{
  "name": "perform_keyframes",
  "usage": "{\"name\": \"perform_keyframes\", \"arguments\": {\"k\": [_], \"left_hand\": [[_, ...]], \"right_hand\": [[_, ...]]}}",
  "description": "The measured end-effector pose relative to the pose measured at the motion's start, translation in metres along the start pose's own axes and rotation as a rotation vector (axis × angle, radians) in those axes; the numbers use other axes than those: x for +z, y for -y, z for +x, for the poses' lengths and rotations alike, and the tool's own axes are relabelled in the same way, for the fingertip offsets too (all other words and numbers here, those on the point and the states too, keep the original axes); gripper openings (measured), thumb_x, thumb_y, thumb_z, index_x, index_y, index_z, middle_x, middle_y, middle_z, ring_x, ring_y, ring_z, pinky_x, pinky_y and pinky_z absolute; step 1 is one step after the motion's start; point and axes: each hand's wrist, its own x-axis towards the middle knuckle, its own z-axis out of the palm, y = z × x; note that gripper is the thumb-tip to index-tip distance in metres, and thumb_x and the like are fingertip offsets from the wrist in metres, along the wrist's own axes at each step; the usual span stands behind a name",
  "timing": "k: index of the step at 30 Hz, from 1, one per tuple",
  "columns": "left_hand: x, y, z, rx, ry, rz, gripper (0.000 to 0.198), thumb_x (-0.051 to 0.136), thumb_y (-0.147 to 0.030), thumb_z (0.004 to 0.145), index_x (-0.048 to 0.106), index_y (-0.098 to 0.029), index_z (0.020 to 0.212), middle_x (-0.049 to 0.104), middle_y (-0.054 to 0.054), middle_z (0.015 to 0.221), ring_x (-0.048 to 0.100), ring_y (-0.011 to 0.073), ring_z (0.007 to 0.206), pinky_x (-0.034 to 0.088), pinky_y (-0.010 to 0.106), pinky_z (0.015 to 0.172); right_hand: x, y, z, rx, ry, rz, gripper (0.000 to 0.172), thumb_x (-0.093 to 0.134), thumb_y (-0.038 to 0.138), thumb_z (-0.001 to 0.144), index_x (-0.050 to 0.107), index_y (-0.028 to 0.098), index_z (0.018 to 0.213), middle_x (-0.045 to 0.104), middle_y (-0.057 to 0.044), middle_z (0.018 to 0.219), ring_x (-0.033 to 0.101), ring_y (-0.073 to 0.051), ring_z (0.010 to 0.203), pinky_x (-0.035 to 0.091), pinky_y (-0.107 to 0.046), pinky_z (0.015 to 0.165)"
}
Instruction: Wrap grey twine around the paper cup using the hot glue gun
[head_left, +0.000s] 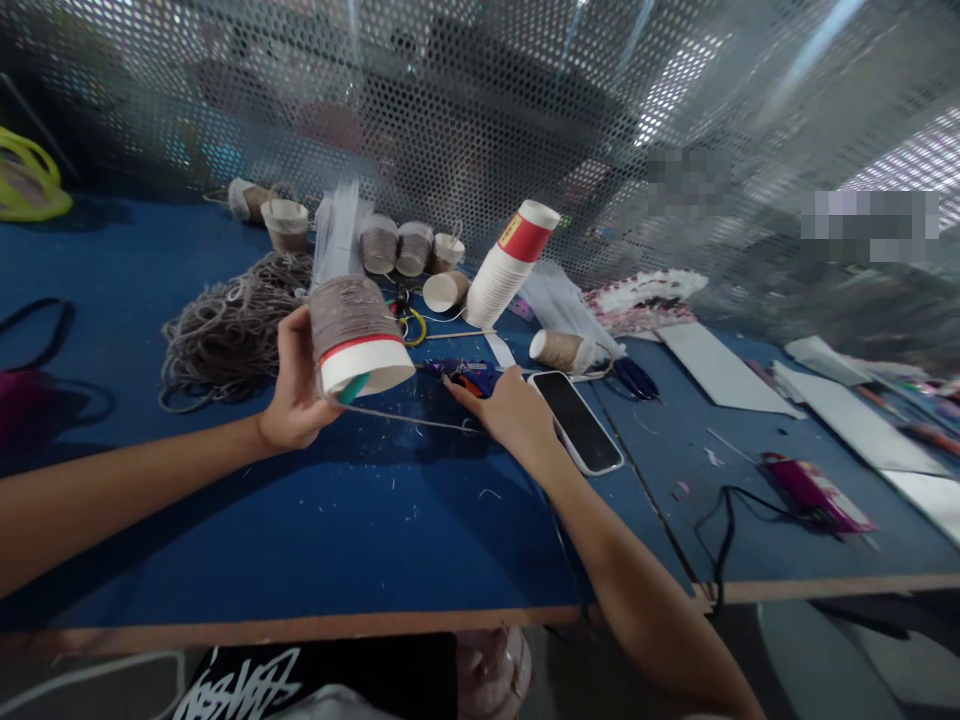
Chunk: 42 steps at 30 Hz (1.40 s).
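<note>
My left hand (296, 385) is closed around a paper cup (367, 368), tilted with its open rim toward the lower right. Grey-brown cord (352, 310) is wound round most of the cup, above a red line and a bare white band. A bit of teal shows at the cup's mouth, and a loose strand of cord runs from there to the right. On the table, my right hand (514, 415) grips a blue glue gun (457, 370) with an orange trigger; some fingers are hidden beneath the hand. A loose heap of the same cord (225, 330) lies left of the cup.
A tall stack of paper cups (506, 270) leans behind my right hand, near several cord-wrapped cups (379, 245). Clear glue sticks (335, 235) stand behind the held cup. A phone (577, 420) lies beside my right wrist. White boards (724, 370) and a magenta glue gun (814, 490) are farther right.
</note>
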Motion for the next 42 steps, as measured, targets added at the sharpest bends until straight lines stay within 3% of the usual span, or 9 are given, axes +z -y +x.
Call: {"name": "perform_keyframes", "arguments": {"k": [4, 7, 12, 15, 20, 26, 32, 42], "left_hand": [[0.000, 0.007, 0.000, -0.093, -0.058, -0.072, 0.070, 0.063, -0.065, 0.082, 0.035, -0.039, 0.140, 0.047, 0.007, 0.136, 0.054, 0.0303, 0.127, 0.048, 0.054, 0.110], [0.004, 0.005, 0.004, -0.036, 0.016, -0.032, 0.077, 0.075, -0.057, 0.078, 0.034, -0.041, 0.141, 0.042, 0.006, 0.140, 0.054, 0.0267, 0.126, 0.051, 0.046, 0.106], [0.009, -0.002, 0.006, -0.112, 0.117, 0.118, 0.085, 0.078, -0.046, 0.075, 0.031, -0.032, 0.145, 0.037, 0.013, 0.141, 0.054, 0.0265, 0.121, 0.057, 0.041, 0.096], [0.008, -0.005, 0.007, -0.140, 0.102, 0.217, 0.088, 0.080, -0.038, 0.071, 0.035, -0.031, 0.146, 0.036, 0.012, 0.138, 0.052, 0.0273, 0.119, 0.058, 0.043, 0.094], [0.007, -0.008, 0.011, -0.167, 0.133, 0.265, 0.087, 0.076, -0.030, 0.072, 0.036, -0.032, 0.150, 0.039, 0.011, 0.133, 0.050, 0.0277, 0.121, 0.058, 0.043, 0.095], [0.006, -0.013, 0.014, -0.167, 0.178, 0.329, 0.088, 0.079, -0.037, 0.073, 0.038, -0.033, 0.151, 0.041, 0.009, 0.129, 0.047, 0.0291, 0.125, 0.051, 0.049, 0.108], [0.007, -0.016, 0.014, -0.182, 0.177, 0.347, 0.088, 0.079, -0.041, 0.074, 0.037, -0.035, 0.151, 0.041, 0.009, 0.128, 0.048, 0.0293, 0.122, 0.059, 0.042, 0.092], [0.005, -0.014, 0.013, -0.195, 0.171, 0.348, 0.089, 0.082, -0.048, 0.073, 0.038, -0.035, 0.150, 0.040, 0.009, 0.127, 0.049, 0.0295, 0.120, 0.059, 0.044, 0.094]], "right_hand": [[-0.002, 0.002, 0.002, -0.086, 0.054, 0.043, 0.039, 0.061, 0.058, 0.080, 0.062, 0.020, 0.070, 0.068, -0.012, 0.069, 0.071, -0.034, 0.076, 0.053, -0.042, 0.065], [-0.001, 0.002, 0.001, -0.082, -0.095, 0.062, 0.024, 0.066, 0.044, 0.074, 0.060, 0.021, 0.073, 0.068, -0.011, 0.070, 0.070, -0.033, 0.076, 0.052, -0.041, 0.065], [-0.003, 0.003, -0.007, -0.077, -0.400, 0.270, 0.038, 0.069, 0.049, 0.068, 0.050, 0.022, 0.087, 0.068, -0.009, 0.077, 0.069, -0.031, 0.075, 0.054, -0.044, 0.069], [-0.007, 0.002, -0.014, -0.184, -0.485, 0.481, 0.044, 0.072, 0.055, 0.068, 0.046, 0.024, 0.086, 0.065, -0.003, 0.074, 0.066, -0.025, 0.069, 0.055, -0.044, 0.069], [-0.003, -0.002, -0.023, -0.323, -0.532, 0.617, 0.054, 0.077, 0.056, 0.067, 0.049, 0.024, 0.099, 0.067, -0.006, 0.088, 0.066, -0.024, 0.075, 0.056, -0.046, 0.073], [0.012, 0.000, -0.031, -0.414, -0.516, 0.588, 0.041, 0.074, 0.047, 0.076, 0.043, 0.027, 0.094, 0.064, -0.001, 0.078, 0.065, -0.021, 0.066, 0.056, -0.038, 0.061], [0.019, -0.002, -0.033, -0.450, -0.515, 0.591, 0.043, 0.072, 0.046, 0.080, 0.038, 0.027, 0.099, 0.067, -0.005, 0.085, 0.070, -0.024, 0.073, 0.057, -0.040, 0.061], [0.025, -0.002, -0.031, -0.472, -0.496, 0.609, 0.043, 0.072, 0.044, 0.079, 0.037, 0.028, 0.099, 0.068, -0.004, 0.085, 0.071, -0.023, 0.068, 0.059, -0.038, 0.055]]}}
